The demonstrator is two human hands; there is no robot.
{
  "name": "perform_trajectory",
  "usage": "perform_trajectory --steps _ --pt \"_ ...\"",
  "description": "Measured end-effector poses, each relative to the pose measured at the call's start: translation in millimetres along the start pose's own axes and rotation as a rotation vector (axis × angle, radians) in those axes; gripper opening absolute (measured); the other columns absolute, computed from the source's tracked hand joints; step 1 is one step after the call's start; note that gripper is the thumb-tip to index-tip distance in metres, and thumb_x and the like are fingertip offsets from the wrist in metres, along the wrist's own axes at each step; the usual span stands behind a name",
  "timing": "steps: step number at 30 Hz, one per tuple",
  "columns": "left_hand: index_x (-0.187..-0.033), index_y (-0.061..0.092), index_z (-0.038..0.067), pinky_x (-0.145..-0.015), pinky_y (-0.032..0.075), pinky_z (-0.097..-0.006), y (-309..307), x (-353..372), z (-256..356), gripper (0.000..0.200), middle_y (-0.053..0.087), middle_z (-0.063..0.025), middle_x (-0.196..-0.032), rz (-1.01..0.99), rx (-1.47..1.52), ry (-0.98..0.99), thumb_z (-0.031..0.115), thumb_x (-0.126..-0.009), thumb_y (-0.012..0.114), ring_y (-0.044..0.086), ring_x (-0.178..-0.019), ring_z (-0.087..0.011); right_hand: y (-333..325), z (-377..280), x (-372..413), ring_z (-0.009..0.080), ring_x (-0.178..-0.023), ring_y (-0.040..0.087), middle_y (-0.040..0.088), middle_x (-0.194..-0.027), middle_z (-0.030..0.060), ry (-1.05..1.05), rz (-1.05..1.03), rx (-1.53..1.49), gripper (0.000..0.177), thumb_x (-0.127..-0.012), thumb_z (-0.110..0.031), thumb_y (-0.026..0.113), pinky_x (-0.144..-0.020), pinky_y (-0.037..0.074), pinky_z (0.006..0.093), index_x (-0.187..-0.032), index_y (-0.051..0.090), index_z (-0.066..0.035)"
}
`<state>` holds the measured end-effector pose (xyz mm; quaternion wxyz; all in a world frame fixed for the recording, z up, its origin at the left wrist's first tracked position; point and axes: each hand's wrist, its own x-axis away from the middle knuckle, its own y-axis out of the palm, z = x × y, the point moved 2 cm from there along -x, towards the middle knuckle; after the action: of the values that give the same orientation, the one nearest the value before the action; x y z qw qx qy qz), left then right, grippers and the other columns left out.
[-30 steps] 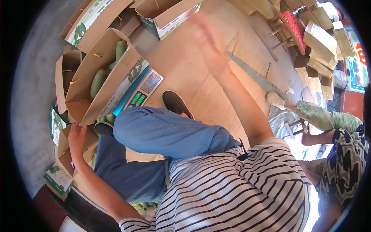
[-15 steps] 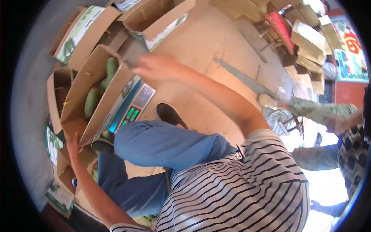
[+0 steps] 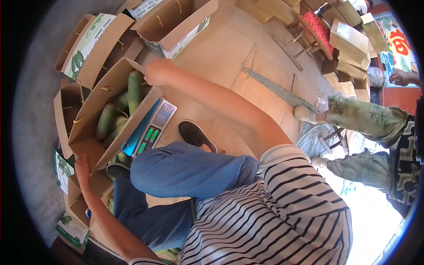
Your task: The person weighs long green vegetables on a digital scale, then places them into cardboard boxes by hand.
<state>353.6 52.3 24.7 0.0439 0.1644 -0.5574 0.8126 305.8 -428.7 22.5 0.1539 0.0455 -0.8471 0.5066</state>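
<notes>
An open cardboard box holding several long green vegetables sits tilted in view at the left. It is over a digital scale with green displays. My left hand grips the near end of the box, its fingers on the cardboard edge. At the far end, my right hand is closed on the box's corner flap; its fingertips are partly hidden. The scale's platform is mostly covered by the box.
More open cardboard boxes with yellow cord handles stand around the far left. Stacked cartons and a red-topped stool are at the upper right. Another person's legs are at the right. My shoe rests beside the scale.
My right hand, blurred before, has moved slightly left and up onto the box's far corner. My left hand stays at the near end. The other person's hand now shows at the right.
</notes>
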Motion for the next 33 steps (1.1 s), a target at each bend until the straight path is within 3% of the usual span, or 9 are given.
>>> perform_trajectory --steps 7,9,14,17,24,27,29,31,33 --pt "-0.099 0.056 -0.010 -0.080 0.043 -0.0362 -10.6 78.1 148.7 0.041 0.063 -0.0186 -0.091 -0.160 0.122 0.444 0.030 -0.090 0.052 0.060 -0.088 -0.0292 -17.7 110.6 107.2 0.0364 -0.096 0.057 0.062 -0.099 0.0203 0.007 0.084 -0.082 0.041 -0.084 -0.041 0.051 -0.082 0.044 0.0449 -0.094 0.063 -0.003" --pt "-0.090 0.058 -0.006 -0.071 0.044 -0.0371 19.7 82.7 171.3 0.035 0.062 -0.0177 -0.081 -0.045 -0.030 0.556 0.029 -0.090 0.052 0.058 -0.076 -0.0265 -38.3 151.3 151.0 0.0344 -0.099 0.056 0.061 -0.100 0.0206 0.092 0.129 -0.101 0.046 -0.084 -0.045 0.052 -0.084 0.044 0.0410 -0.101 0.063 -0.004" --pt "-0.072 0.060 -0.003 -0.060 0.043 -0.0455 109.7 182.4 302.8 0.031 0.058 -0.0225 -0.069 -0.446 -0.034 0.868 0.023 -0.084 0.050 0.058 -0.067 -0.0380 -82.1 283.1 237.3 0.0350 -0.091 0.060 0.064 -0.093 0.0190 0.380 0.156 0.147 0.040 -0.081 -0.043 0.058 -0.078 0.047 0.0429 -0.095 0.067 -0.006" --pt "-0.072 0.062 -0.007 -0.074 0.047 -0.0481 190.2 241.5 347.4 0.032 0.061 -0.0271 -0.075 -0.715 0.005 0.671 0.020 -0.079 0.048 0.061 -0.077 -0.0397 -112.4 354.4 282.3 0.0343 -0.090 0.061 0.065 -0.092 0.0172 0.560 0.188 0.349 0.037 -0.080 -0.042 0.059 -0.078 0.048 0.0441 -0.091 0.067 -0.008" --pt "-0.080 0.056 -0.007 -0.070 0.049 -0.0468 343.0 368.5 377.6 0.032 0.062 -0.0249 -0.075 -1.231 0.276 0.512 0.021 -0.086 0.043 0.064 -0.070 -0.0353 -157.3 419.2 351.8 0.0309 -0.088 0.064 0.067 -0.088 0.0138 0.751 0.251 0.567 0.022 -0.084 -0.027 0.055 -0.076 0.050 0.0435 -0.087 0.068 -0.010" --pt "-0.083 0.057 -0.001 -0.062 0.049 -0.0400 312.5 385.7 382.2 0.031 0.061 -0.0166 -0.073 -1.111 0.299 0.998 0.024 -0.092 0.041 0.063 -0.060 -0.0252 -89.1 511.6 363.6 0.0343 -0.085 0.064 0.066 -0.088 0.0171 0.778 0.126 0.674 0.024 -0.083 -0.026 0.054 -0.072 0.050 0.0451 -0.086 0.067 -0.007" --pt "-0.093 0.056 0.000 -0.068 0.047 -0.0393 257.8 365.3 383.3 0.032 0.060 -0.0174 -0.084 -1.006 0.243 1.116 0.029 -0.093 0.042 0.062 -0.069 -0.0242 -64.0 516.5 383.7 0.0346 -0.093 0.062 0.065 -0.094 0.0211 1.005 0.384 0.399 0.023 -0.080 -0.018 0.054 -0.081 0.049 0.0437 -0.095 0.066 -0.005" --pt "-0.095 0.056 0.000 -0.070 0.046 -0.0338 196.1 330.6 374.4 0.031 0.060 -0.0142 -0.087 -1.010 0.256 0.963 0.029 -0.093 0.046 0.060 -0.076 -0.0198 -51.1 519.5 405.1 0.0338 -0.097 0.061 0.064 -0.099 0.0226 1.028 0.700 0.073 0.029 -0.078 -0.012 0.054 -0.084 0.048 0.0425 -0.104 0.064 -0.004" --pt "-0.095 0.057 -0.001 -0.074 0.045 -0.0263 146.7 298.6 352.2 0.022 0.060 -0.0047 -0.084 -0.991 0.426 0.644 0.020 -0.093 0.050 0.057 -0.080 -0.0125 -43.1 509.6 404.2 0.0335 -0.103 0.057 0.060 -0.109 0.0214 0.927 0.778 0.262 0.033 -0.078 -0.011 0.054 -0.088 0.046 0.0411 -0.111 0.060 -0.006"
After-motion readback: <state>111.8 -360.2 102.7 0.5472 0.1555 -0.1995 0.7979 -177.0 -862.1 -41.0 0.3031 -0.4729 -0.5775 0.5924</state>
